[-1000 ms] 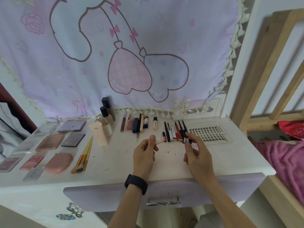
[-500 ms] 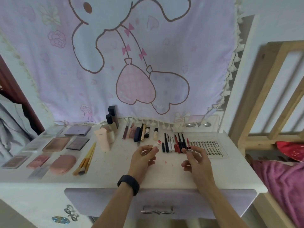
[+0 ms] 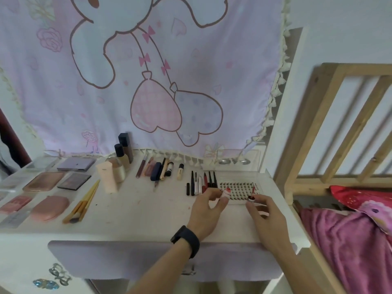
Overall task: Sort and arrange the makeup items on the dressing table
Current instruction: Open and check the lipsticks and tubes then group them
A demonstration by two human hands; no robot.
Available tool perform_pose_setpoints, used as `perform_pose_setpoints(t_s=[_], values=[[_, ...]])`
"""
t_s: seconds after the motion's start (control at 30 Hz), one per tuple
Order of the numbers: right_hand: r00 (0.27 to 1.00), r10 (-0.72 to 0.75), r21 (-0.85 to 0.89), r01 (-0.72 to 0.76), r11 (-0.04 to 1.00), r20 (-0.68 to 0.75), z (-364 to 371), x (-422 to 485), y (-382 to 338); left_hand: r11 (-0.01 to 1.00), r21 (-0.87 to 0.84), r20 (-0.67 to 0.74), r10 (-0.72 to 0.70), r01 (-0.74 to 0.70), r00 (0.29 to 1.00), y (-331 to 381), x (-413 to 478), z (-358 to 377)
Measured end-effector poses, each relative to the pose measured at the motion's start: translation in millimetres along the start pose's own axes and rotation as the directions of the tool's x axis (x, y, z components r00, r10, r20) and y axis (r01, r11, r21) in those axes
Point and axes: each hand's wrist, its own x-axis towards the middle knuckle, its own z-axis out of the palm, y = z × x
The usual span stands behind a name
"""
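Two hands work at the right part of the matte white dressing table (image 3: 148,209). Left hand (image 3: 206,211) pinches a small pale tube (image 3: 226,193), its red end tilted up and right. Right hand (image 3: 268,218) pinches the dark cap of a thin red wand (image 3: 253,190); its long axis is near upright and the tip points toward the wall. Both are held over the front edge of a clear plastic lash tray (image 3: 239,185). Slim black and red pencils (image 3: 201,183) lie parallel just left of it.

Small white tube (image 3: 226,193), red top; thin red wand (image 3: 252,190) upright, near it.
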Motion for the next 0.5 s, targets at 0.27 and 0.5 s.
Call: perform_pose_setpoints(t_s=[0.27,0.5], values=[[0.992,-0.127,-0.369,0.123,0.921,0.014,22,-9,11,0.941,0.337,-0.096,0.074,-0.037,0.993,-15,3,14],[0.993,-0.116,-0.443,0.097,0.891,-0.015,25,-9,10,0.834,0.549,-0.116,0.136,-0.051,0.984,-20,-3,16]])
